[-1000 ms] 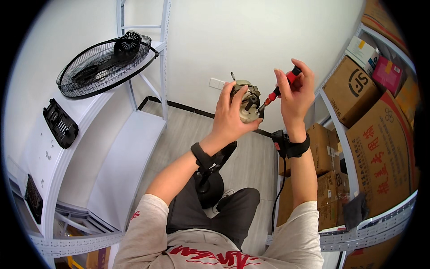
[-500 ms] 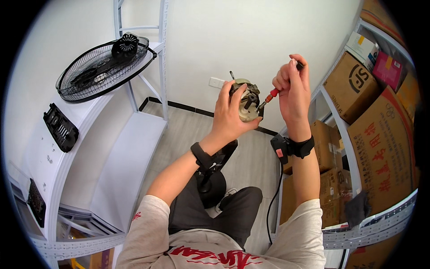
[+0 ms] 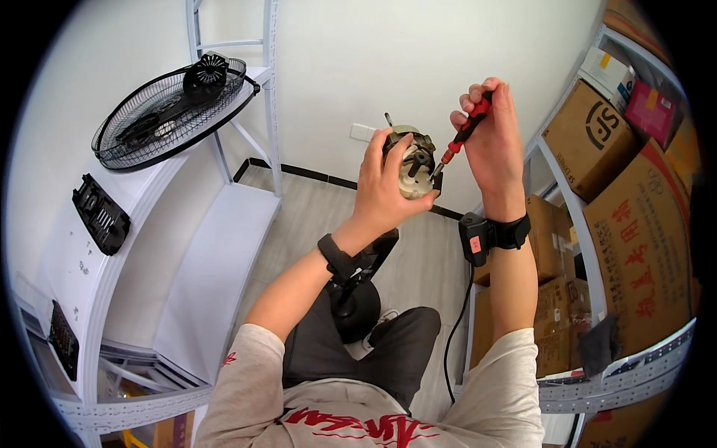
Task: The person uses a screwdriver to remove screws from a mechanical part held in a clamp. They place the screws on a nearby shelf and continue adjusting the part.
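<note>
A round cream-coloured motor-like part [image 3: 413, 177] with dark fittings and a short rod on top is gripped in my left hand [image 3: 381, 187], fingers curled over its side and thumb along its lower edge. A red and black screwdriver [image 3: 461, 138] runs diagonally down to the part, its metal tip at the right side. My right hand [image 3: 499, 138] holds the handle high at the right, palm turned partly toward the camera with fingers curled around it. Below my hands stands a black base with an upright piece [image 3: 348, 310], partly hidden by my left arm and legs.
On the left white shelving [image 3: 202, 269] lie a black fan with wire guard [image 3: 164, 112], a black molded panel [image 3: 101, 215], a second dark piece [image 3: 64, 340] and small scattered bits. Right shelving [image 3: 571, 220] holds several cardboard boxes [image 3: 579, 134], a pink package [image 3: 646, 112] and a dark cloth [image 3: 597, 343].
My right hand has risen slightly and shifted about the screwdriver's handle, its palm and fingers turning. The screwdriver's tip stays at the part, which my left hand holds with only a slight shift.
</note>
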Demonstrator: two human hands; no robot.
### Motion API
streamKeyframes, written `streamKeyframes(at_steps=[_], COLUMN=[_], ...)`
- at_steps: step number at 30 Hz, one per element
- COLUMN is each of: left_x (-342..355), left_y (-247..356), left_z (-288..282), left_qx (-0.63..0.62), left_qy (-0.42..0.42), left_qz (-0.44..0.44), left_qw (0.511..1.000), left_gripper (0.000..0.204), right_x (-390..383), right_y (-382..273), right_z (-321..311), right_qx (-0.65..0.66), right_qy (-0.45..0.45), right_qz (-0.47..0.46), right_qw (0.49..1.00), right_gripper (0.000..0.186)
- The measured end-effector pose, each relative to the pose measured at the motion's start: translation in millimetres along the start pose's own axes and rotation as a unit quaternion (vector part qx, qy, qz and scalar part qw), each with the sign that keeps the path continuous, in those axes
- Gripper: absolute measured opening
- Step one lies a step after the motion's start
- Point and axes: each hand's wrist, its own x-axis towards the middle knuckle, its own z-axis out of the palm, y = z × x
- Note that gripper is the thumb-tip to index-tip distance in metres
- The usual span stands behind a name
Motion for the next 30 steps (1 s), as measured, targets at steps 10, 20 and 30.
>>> streamKeyframes(at_steps=[10, 20, 30], left_x=[-1, -2, -2], left_y=[-2, 1, 1], left_z=[3, 4, 2], left_qx=[-0.009, -0.012, -0.043], left_qy=[0.001, 0.0, -0.008], left_qz=[0.005, 0.0, -0.007], left_qw=[1.0, 1.0, 0.999], left_gripper=[0.089, 0.089, 0.091], right_x=[12, 8, 13], right_y=[5, 6, 13], right_z=[-28, -11, 0], right_qx=[0.067, 0.031, -0.13], right_qy=[-0.099, -0.02, 0.035], right_qz=[0.009, -0.015, -0.065], right_qw=[0.993, 0.999, 0.989], right_gripper=[0.031, 0.036, 0.031])
